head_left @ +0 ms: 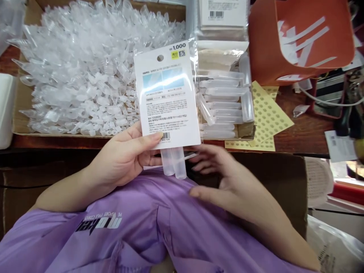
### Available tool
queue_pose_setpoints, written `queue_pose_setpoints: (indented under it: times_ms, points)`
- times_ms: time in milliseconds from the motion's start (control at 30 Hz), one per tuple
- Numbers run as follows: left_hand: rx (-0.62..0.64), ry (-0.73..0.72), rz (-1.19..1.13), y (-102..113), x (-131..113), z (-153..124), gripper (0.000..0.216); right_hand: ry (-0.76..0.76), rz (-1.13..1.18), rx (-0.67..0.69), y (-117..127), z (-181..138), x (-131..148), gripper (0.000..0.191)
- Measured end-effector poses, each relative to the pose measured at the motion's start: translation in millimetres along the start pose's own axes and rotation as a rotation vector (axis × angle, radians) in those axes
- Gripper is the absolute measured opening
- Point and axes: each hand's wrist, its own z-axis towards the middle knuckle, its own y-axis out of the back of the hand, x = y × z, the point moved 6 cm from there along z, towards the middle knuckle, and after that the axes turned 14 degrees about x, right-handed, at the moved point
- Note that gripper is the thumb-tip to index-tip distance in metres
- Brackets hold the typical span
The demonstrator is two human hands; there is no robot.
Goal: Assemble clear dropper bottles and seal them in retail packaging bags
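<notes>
Just above the left hand [125,159], pinched by its lower edge, stands a white printed cardboard pack [167,94]; two clear plastic tubes [174,163] hang below it. The right hand [224,178] lies spread and empty beside them. Light and slick, probably; grip the stiff card edge.

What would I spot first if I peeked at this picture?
Probably the white card in the middle, held up by the left hand, with two clear tubes poking out below it. Behind it, a cardboard box is heaped with clear plastic pieces, and an orange box sits at the top right.
</notes>
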Motion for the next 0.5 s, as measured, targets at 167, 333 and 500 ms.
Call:
queue_pose_setpoints:
  times_ms: [167,333,500]
  points:
    - [-0.024,0.056,0.03,-2.7,6.1,0.8,0.024,0.453,-0.477,-0.319,10.6,-18.0,29.6,0.103]
    - [0.038,0.031,0.0,-7.6,11.8,4.1,0.022,0.465,-0.654,-0.286,2.3,1.7,46.5,0.101]
    - [0.062,0.027,-0.018,-9.1,14.8,5.7,0.023,0.388,-0.634,-0.374,5.0,1.6,46.6,0.087]
